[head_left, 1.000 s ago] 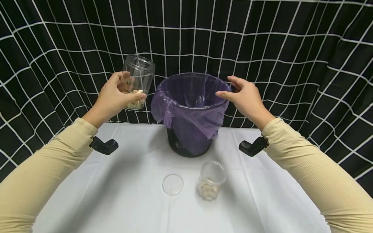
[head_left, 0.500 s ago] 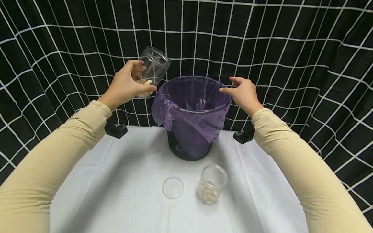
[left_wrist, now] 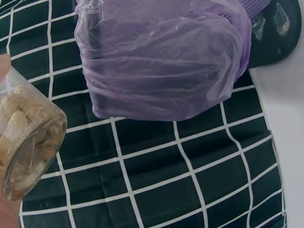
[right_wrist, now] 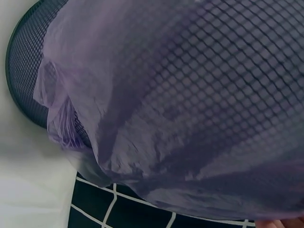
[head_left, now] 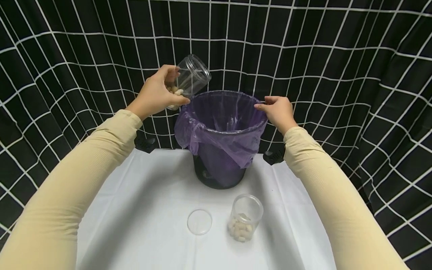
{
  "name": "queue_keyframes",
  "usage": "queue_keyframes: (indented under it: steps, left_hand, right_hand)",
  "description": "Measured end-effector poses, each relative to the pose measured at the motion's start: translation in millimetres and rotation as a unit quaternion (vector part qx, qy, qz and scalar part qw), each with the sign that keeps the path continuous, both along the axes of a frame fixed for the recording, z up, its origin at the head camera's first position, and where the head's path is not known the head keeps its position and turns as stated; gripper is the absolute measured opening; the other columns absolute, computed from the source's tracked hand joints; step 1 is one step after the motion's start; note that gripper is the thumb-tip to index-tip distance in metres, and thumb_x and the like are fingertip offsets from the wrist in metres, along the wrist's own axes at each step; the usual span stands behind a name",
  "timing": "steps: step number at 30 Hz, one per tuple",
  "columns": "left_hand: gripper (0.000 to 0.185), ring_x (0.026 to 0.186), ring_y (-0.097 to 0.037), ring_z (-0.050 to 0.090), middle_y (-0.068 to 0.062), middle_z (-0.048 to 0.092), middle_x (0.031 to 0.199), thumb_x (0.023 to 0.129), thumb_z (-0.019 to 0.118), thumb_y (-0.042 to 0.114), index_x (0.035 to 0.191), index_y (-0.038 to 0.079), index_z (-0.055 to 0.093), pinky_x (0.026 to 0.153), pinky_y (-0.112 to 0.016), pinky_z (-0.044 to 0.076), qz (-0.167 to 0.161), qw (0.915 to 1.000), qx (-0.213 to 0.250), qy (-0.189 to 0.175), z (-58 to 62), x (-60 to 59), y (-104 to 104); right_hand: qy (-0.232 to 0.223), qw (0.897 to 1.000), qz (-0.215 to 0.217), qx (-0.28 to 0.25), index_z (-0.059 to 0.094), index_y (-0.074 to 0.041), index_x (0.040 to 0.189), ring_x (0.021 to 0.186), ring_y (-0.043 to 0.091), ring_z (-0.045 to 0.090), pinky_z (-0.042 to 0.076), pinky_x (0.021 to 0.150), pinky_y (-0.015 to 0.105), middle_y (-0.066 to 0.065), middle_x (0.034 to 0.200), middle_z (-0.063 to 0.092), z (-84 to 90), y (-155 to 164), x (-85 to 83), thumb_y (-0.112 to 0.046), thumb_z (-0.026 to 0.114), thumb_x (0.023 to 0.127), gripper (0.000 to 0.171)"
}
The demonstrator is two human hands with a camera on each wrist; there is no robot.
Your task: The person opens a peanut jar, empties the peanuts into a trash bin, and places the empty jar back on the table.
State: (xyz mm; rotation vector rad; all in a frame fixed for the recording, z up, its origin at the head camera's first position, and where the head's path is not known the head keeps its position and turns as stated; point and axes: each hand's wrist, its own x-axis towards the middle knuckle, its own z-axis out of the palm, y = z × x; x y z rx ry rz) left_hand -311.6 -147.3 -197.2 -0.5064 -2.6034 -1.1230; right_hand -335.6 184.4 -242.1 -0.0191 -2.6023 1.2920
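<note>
Your left hand [head_left: 156, 93] has its fingers [head_left: 180, 100] wrapped round the lower body of a clear plastic jar [head_left: 189, 80], held up beside the left rim of the waste bin [head_left: 219, 172], tilted so its open mouth leans toward the bin. Expect it to feel light and fairly stiff, but smooth and likely slippery, so a grip round the body near the base, as you have now, looks safest; squeeze too hard and thin plastic may flex. The pale nuts [left_wrist: 21, 137] inside, cashews by the look of them, are loose and will probably shift as the jar tips.

The jar is see-through, cylindrical, lidless, with nuts filling only its bottom part.

Your right hand [head_left: 278, 112] pinches the purple bin liner [head_left: 222, 142] at the bin's right rim; that film is soft and tears easily.

In front of the bin on the white tabletop [head_left: 141, 232] stand a second open jar of nuts [head_left: 244, 217] and, just to its left, a clear lid [head_left: 200, 222].
</note>
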Motion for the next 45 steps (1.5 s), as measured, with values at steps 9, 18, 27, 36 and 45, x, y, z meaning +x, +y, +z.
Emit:
queue_keyframes:
  steps: [9, 18, 27, 36, 45]
  left_hand:
    - [0.087, 0.128, -0.026, 0.051, -0.012, 0.045, 0.151, 0.078, 0.084, 0.022, 0.150, 0.013, 0.035, 0.109, -0.041, 0.047, -0.001, 0.9992, -0.039, -0.007, 5.1, -7.7, 6.9]
    - [0.086, 0.113, -0.026, 0.060, -0.015, 0.045, 0.150, 0.077, 0.084, 0.019, 0.149, 0.012, 0.036, 0.103, -0.038, 0.051, -0.017, 0.9987, -0.049, -0.005, 2.2, -14.7, 15.6]
    - [0.088, 0.129, -0.030, 0.054, -0.015, 0.045, 0.152, 0.075, 0.086, 0.016, 0.148, 0.009, 0.037, 0.109, -0.039, 0.047, -0.027, 0.9971, -0.071, 0.009, 4.3, -20.1, 24.4]
    - [0.088, 0.130, -0.030, 0.050, -0.017, 0.048, 0.146, 0.074, 0.086, 0.014, 0.147, 0.006, 0.038, 0.110, -0.040, 0.047, -0.041, 0.9922, -0.115, 0.029, 1.5, -24.0, 28.9]
    - [0.086, 0.133, -0.032, 0.043, -0.015, 0.040, 0.148, 0.075, 0.085, 0.019, 0.148, 0.011, 0.041, 0.113, -0.045, 0.040, -0.012, 0.9836, -0.164, 0.073, 3.0, -18.7, 31.8]
  right_hand:
    - [-0.016, 0.999, -0.026, -0.021, 0.055, 0.002, 0.138, 0.126, 0.030, 0.058, 0.050, 0.106, 0.041, 0.020, 0.138, 0.060, -11.1, -6.5, -3.5, -0.026, 0.069, 0.093, 0.055]
    - [0.003, 0.999, -0.048, -0.018, 0.060, -0.002, 0.135, 0.125, 0.029, 0.060, 0.050, 0.106, 0.039, 0.016, 0.135, 0.062, -17.6, -8.8, -2.8, -0.015, 0.061, 0.097, 0.040]
    - [0.000, 0.997, -0.070, -0.019, 0.065, -0.004, 0.130, 0.117, 0.026, 0.062, 0.051, 0.088, 0.026, 0.015, 0.129, 0.066, -16.8, -11.5, -2.2, -0.010, 0.060, 0.095, 0.036]
    - [0.012, 0.997, -0.080, -0.018, 0.067, -0.004, 0.128, 0.119, 0.027, 0.062, 0.052, 0.094, 0.034, 0.016, 0.127, 0.067, -18.5, -13.2, 0.9, -0.008, 0.059, 0.092, 0.037]
    - [0.015, 0.996, -0.083, -0.020, 0.067, -0.004, 0.127, 0.122, 0.027, 0.061, 0.051, 0.097, 0.037, 0.015, 0.129, 0.066, -17.9, -13.5, 2.5, -0.008, 0.057, 0.090, 0.038]
